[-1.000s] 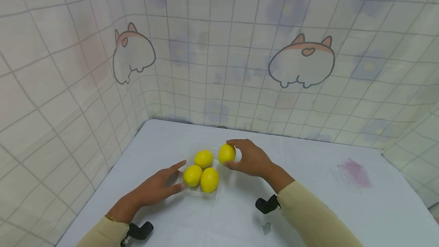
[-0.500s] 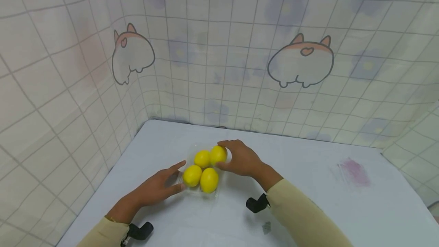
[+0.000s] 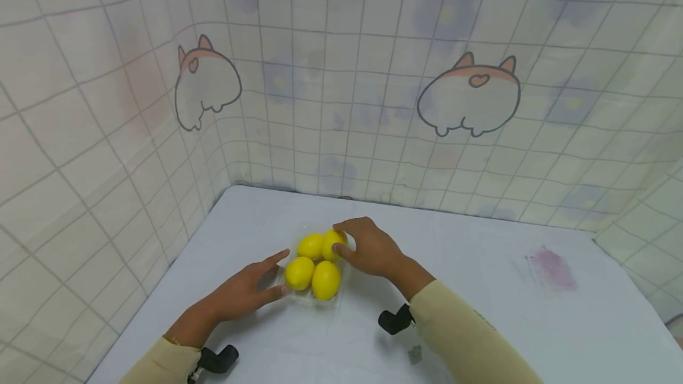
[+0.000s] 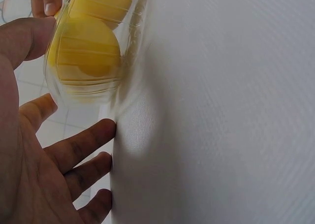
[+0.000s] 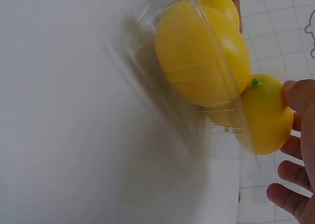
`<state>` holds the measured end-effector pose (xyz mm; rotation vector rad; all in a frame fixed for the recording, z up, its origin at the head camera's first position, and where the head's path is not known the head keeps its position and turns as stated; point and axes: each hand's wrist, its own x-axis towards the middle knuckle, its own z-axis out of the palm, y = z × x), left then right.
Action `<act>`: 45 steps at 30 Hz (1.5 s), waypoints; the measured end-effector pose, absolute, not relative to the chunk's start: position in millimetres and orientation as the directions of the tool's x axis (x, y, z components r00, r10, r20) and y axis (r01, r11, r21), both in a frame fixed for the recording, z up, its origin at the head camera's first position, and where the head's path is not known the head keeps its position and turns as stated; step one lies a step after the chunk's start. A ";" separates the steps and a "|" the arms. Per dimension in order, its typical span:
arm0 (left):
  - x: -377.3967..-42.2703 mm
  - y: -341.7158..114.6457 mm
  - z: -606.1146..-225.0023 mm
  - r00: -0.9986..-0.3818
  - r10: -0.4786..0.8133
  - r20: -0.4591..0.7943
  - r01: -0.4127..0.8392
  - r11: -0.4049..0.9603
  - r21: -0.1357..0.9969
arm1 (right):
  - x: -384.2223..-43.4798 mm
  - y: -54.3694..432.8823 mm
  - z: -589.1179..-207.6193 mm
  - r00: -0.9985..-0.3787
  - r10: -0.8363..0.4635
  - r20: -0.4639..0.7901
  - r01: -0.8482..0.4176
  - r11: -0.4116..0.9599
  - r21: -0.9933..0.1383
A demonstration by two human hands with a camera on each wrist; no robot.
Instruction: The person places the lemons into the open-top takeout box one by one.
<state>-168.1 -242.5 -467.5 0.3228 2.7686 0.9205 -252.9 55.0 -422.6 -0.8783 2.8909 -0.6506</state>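
A clear plastic container (image 3: pixel 337 300) holds three yellow lemons (image 3: pixel 326 280), one with part of its skin pressed behind the plastic in the left wrist view. My right hand (image 3: pixel 373 248) holds a fourth-corner lemon (image 3: pixel 332 244) with a green stem tip at the container's back right. In the right wrist view that lemon (image 5: pixel 268 115) sits at the rim, thumb against it. My left hand (image 3: pixel 240 289) lies along the container's left side, thumb and index finger spread. Its thumb touches the rim in the left wrist view; other fingertips (image 4: pixel 106 130) rest on the table.
The white table (image 3: pixel 480 289) meets a grid-patterned wall cloth (image 3: pixel 341 76) behind and at the left. A pink stain (image 3: pixel 554 268) marks the table at the right, and a small grey patch (image 3: pixel 415 354) lies near the front. Black wrist mounts (image 3: pixel 395 320) stick out from the sleeves.
My right hand has moved left with its lemon, bringing it over the container and down against the back lemon, which has shifted slightly left. My left hand has stayed in place.
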 end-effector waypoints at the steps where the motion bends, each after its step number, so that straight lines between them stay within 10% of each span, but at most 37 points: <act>1: -168.3 -242.5 -467.5 -0.954 0.274 -0.122 0.146 0.780 0.609 | -252.9 55.0 -422.2 -0.832 -0.548 0.084 -0.531 0.744 -0.406; 45: -164.7 -241.8 -466.5 -0.959 0.262 -0.110 0.154 0.804 0.574 | -230.0 84.7 -422.8 -0.850 -0.518 0.096 -0.521 0.799 -0.301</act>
